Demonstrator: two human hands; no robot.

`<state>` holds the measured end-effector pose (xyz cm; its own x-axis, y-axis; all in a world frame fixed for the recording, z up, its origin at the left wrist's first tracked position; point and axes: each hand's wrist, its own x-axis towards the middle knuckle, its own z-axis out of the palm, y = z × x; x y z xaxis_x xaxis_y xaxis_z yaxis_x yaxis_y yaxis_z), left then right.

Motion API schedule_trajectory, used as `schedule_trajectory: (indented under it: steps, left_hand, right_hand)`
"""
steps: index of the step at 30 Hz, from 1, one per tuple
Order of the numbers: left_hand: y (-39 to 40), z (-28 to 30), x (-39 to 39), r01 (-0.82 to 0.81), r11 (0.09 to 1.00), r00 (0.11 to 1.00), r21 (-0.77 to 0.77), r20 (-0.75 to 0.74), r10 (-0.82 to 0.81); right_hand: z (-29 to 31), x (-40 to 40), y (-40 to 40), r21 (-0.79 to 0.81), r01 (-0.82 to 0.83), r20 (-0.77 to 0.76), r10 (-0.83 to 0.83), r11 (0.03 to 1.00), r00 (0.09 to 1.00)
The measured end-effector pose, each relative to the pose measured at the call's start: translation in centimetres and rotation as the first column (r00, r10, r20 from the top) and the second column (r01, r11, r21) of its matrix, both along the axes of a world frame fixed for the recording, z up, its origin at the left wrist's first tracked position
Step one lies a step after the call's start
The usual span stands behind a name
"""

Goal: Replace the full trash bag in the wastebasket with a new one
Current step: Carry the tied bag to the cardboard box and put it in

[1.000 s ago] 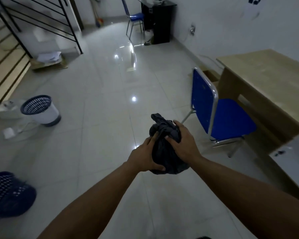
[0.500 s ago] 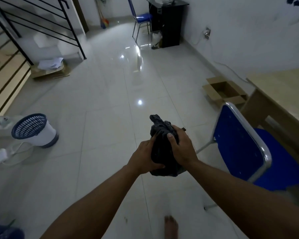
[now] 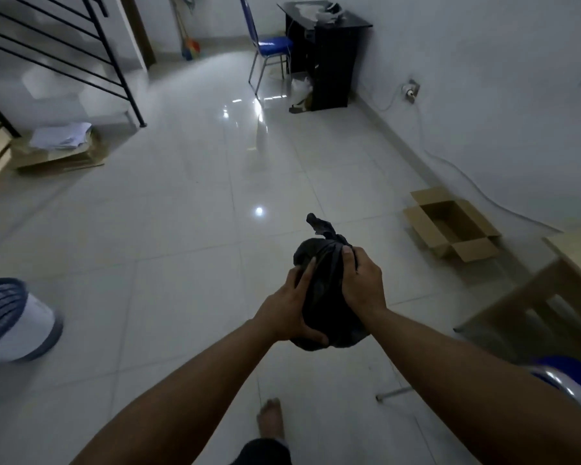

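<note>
- a tied black trash bag (image 3: 319, 283) is clasped between both hands above the tiled floor (image 3: 182, 246).
- the left hand (image 3: 291, 312) is wrapped under it; the right hand (image 3: 361, 285) is closed over its top, below the knot.
- the wastebasket (image 3: 10, 320) is seen far left of the grip.

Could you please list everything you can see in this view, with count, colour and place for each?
trash bag: one, black, tied at the top, held in front of the person
wastebasket: one, white with a dark blue lattice rim, left edge of the floor
cardboard box: one, brown, open, on the floor by the right wall
chairs: two, blue; one far by the dark desk, one at the lower right edge
dark desk: one, black, far against the wall
wooden table: one, light brown, right edge
paper stack: one, white, on flat cardboard by the stair railing
foot: one, bare, bottom centre
left hand: on the bag's left side
right hand: on the bag's right side
</note>
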<state>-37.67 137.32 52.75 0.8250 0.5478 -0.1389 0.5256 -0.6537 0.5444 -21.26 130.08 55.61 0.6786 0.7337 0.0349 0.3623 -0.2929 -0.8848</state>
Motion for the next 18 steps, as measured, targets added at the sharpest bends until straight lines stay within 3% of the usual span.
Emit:
schedule_trajectory:
  steps: [6,12,18]
  left_hand:
    - [12.4,-0.1,7.7,0.144,0.989,0.987,0.014,0.064,-0.145]
    - [23.0,0.7,22.2,0.327,0.944,0.945,0.037,0.013,-0.328]
    - [29.7,0.7,37.4,0.416,0.908,0.909,0.046,-0.019,-0.416]
  right_hand:
    - [0.4,7.0,10.0,0.003,0.109,0.036,-0.109,0.994,0.993]
    - [-0.2,20.0,17.7,0.026,0.289,0.046,-0.290,0.957,0.956]
    - [-1.2,34.0,22.9,0.031,0.351,0.049,-0.352,0.936,0.935]
